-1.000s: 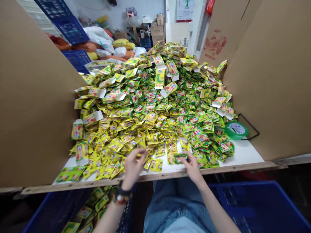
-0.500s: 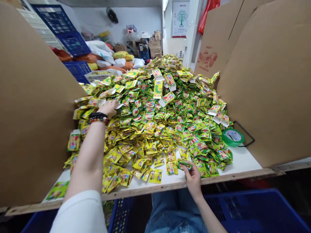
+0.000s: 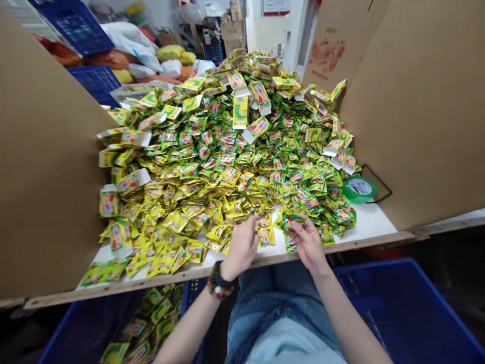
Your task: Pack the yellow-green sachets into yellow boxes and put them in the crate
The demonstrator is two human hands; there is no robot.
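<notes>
My right hand [image 3: 311, 245] is closed on a green candy packet [image 3: 288, 222] with a red fruit print, held just above the table's front edge. Close by on its left, my left hand [image 3: 242, 246], with bands at the wrist, reaches over the yellow packets [image 3: 265, 235]. Its fingertips are smeared and partly hidden, so I cannot make out anything in them. A wide heap of small packets covers the table, yellow [image 3: 178, 222] on the left and green [image 3: 299, 172] on the right. Several small printed boxes [image 3: 240, 112] with white flaps lie on the heap.
Cardboard walls [image 3: 409, 111] stand on both sides. A green tape roll [image 3: 359, 189] lies at the right beside a bent black wire. Below the wooden table edge [image 3: 174, 278] are blue crates [image 3: 409, 303]; the left one contains yellow-green boxes [image 3: 159, 311]. Sacks [image 3: 131, 43] are piled behind.
My left hand has come back from the boxes at the left of the heap to the front, beside my right hand. The right hand keeps the green packet. The view has tilted down.
</notes>
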